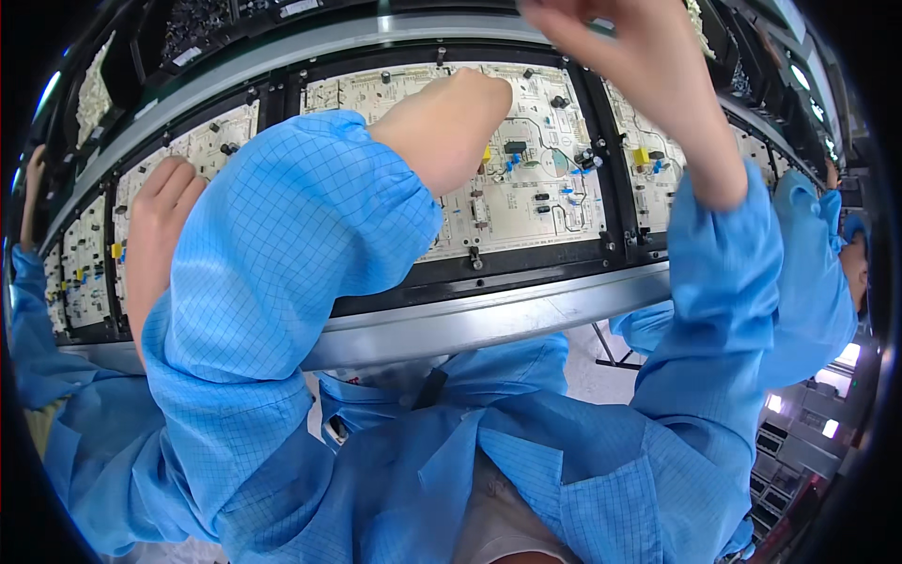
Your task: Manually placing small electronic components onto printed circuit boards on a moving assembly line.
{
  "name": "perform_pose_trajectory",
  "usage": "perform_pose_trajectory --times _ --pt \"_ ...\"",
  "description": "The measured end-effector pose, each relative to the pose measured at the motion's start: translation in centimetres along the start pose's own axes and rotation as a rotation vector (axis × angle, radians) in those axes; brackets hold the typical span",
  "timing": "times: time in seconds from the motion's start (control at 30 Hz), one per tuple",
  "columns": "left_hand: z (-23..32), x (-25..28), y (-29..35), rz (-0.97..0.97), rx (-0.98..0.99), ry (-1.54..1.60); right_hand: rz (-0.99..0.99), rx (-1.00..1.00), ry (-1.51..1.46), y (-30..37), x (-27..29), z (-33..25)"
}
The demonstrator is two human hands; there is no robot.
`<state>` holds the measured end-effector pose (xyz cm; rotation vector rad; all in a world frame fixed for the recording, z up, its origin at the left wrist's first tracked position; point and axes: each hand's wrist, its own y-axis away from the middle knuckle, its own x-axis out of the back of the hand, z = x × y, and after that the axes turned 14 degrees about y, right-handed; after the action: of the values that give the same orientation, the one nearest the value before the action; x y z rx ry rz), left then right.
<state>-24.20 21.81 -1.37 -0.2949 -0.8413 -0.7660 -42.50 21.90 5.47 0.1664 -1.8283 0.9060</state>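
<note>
Below me a white circuit board (507, 211) lies in a black frame, carrying black capacitors, blue parts and a yellow part. My left hand (451, 117) is closed over the upper middle of this board, its knuckles turned up. The fingertips are hidden under it, so what they hold, if anything, does not show. My right hand (625, 61) is raised at the top edge, above the right end of the board and towards the bins. Motion blurs it and its fingers are partly cut off. Blue sleeves cover both my arms.
Similar boards (648, 174) sit in frames on both sides along a metal rail (489, 320). Dark parts bins (202, 28) line the far side. At the left, a co-worker's hand (164, 211) is over a neighbouring board; another person in blue (813, 282) is at the right.
</note>
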Motion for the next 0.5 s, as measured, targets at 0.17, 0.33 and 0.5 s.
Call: perform_pose_trajectory --times 0.17,0.33,0.5 --pt "-0.9 -1.2 0.7 0.152 -0.151 0.008 -0.249 -0.436 -0.109 10.2 1.5 -2.6" --pt "-1.5 -1.6 -0.1 0.182 -0.194 0.016 -0.334 -0.601 -0.176 15.7 0.3 -3.2" --pt "-0.5 3.6 -1.6 -0.057 0.016 0.119 -0.251 -0.41 -0.037 16.0 -1.2 -2.8"
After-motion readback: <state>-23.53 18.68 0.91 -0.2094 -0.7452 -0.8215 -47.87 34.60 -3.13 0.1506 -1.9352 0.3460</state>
